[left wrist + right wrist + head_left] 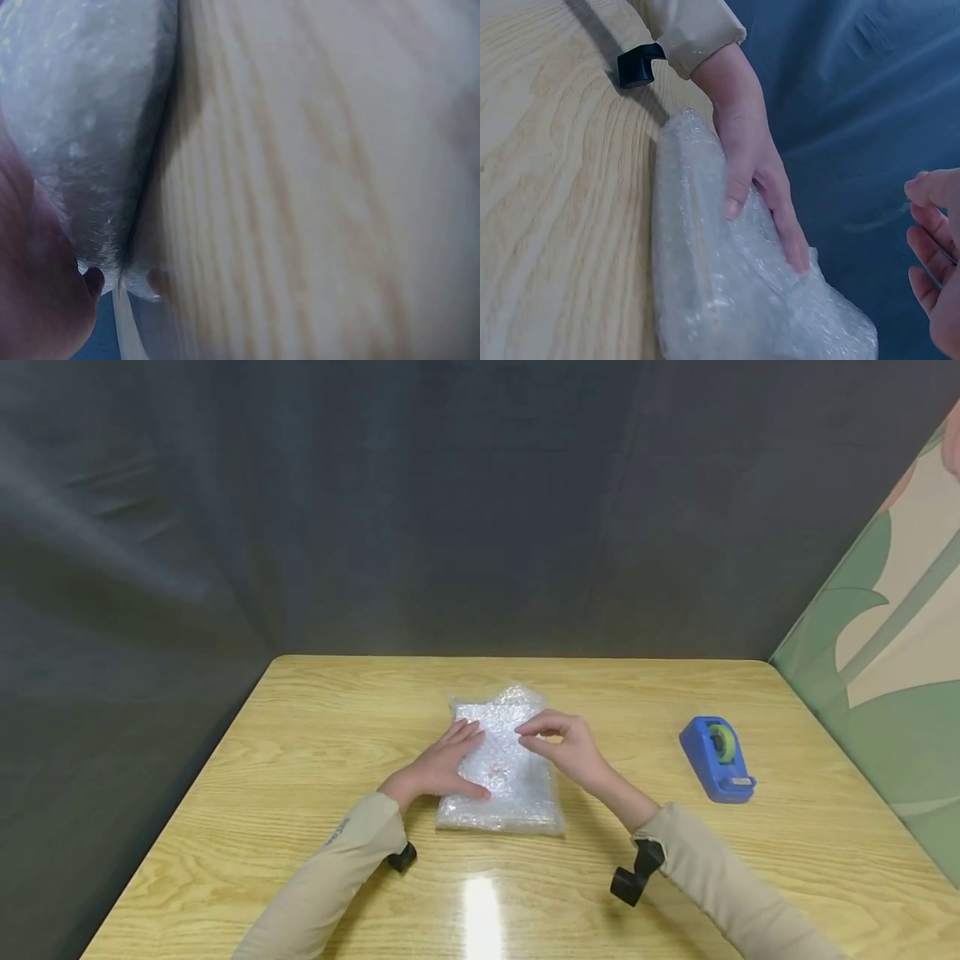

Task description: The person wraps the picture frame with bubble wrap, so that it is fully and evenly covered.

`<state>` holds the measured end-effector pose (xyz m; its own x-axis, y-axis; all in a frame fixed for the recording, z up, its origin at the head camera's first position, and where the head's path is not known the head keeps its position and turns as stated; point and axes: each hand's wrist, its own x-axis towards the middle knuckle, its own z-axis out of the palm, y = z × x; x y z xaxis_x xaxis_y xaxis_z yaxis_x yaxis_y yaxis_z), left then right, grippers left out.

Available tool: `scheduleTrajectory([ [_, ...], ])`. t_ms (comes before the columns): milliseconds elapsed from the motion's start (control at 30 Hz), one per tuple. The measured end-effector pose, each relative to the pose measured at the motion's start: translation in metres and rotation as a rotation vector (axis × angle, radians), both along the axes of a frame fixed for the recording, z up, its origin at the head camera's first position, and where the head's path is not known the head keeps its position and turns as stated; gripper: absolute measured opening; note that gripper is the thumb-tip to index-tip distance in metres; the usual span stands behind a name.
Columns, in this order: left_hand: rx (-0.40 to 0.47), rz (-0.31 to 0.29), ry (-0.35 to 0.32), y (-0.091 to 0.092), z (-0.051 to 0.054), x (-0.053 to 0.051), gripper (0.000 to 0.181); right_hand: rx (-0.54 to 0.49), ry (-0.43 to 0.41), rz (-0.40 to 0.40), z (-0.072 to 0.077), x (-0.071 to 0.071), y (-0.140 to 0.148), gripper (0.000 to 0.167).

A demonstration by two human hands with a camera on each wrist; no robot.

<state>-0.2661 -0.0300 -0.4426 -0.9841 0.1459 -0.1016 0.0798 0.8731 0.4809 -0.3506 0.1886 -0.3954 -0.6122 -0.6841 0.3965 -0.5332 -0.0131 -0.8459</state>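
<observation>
A bubble-wrapped flat package (498, 777) lies on the wooden table in front of me, its loose wrap end sticking out at the far side. My left hand (450, 766) rests on its left part with fingers spread; the right wrist view also shows this left hand (754, 161) lying over the wrap. Above the package's right side is my right hand (566, 745), thumb and index finger pinched together. From those fingertips a thin strip of clear tape (877, 223) extends, faintly visible in the right wrist view. In the left wrist view, bubble wrap (82, 97) fills the upper left.
A blue tape dispenser (716, 760) with a green-looking roll stands to the right on the table (337, 727). Dark curtain (465, 510) hangs behind and on the left. Leaf-patterned cloth (900, 677) borders the right side.
</observation>
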Motion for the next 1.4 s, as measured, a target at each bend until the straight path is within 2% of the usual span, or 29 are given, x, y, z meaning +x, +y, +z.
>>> scheduleTrajectory([
  [200,-0.012,0.003,0.002,0.001,0.002,0.001,0.103,-0.063,-0.021,0.024,-0.011,0.002,-0.013,0.009],
  [367,-0.006,0.007,-0.008,0.002,0.002,0.001,0.103,-0.077,-0.088,-0.001,-0.019,0.004,-0.022,0.011],
  [600,0.004,0.005,-0.009,0.003,0.003,0.001,0.102,-0.080,-0.205,-0.089,-0.032,0.005,-0.038,0.013],
  [900,-0.014,0.001,-0.006,0.004,0.002,0.001,0.103,-0.043,-0.236,-0.223,-0.049,-0.001,-0.049,0.013],
  [1100,-0.002,0.006,-0.002,0.003,0.001,0.001,0.104,0.003,-0.221,-0.286,-0.052,-0.004,-0.052,0.011],
  [1400,-0.013,0.003,0.006,0.001,-0.001,0.001,0.104,0.095,-0.097,-0.356,-0.054,-0.001,-0.053,0.013],
])
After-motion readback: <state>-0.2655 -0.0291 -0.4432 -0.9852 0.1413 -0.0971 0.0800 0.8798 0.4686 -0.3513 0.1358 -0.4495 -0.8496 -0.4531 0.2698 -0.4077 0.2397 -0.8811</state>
